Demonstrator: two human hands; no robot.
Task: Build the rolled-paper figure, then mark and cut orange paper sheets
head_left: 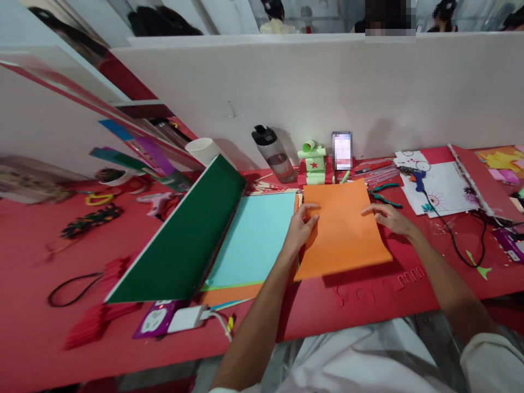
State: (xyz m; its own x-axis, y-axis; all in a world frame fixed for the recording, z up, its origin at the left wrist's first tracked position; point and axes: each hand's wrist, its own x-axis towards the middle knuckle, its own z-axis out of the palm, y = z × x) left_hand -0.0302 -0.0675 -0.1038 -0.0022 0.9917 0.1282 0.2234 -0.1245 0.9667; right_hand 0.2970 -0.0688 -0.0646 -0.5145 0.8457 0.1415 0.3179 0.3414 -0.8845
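A plain orange sheet of paper [341, 229] is held between my two hands, its near edge raised above the table and casting a shadow. My left hand [302, 226] is closed on the sheet's left edge, thumb and fingers lying over it. On the opposite edge, my right hand [388, 217] pinches the paper with its fingertips on top. Left of the orange sheet lies a stack topped by light blue paper [257, 234], with orange and green edges showing beneath. A dark green board [184, 240] leans upright along that stack's left side.
A dark-lidded water bottle [276, 155], a green paper model [315, 164] and a phone [343, 150] stand along the white partition [327, 82]. To the right are teal-handled pliers [385, 195] and a blue glue gun [418, 179] with a trailing cord. A white power bank [186, 318] lies front left.
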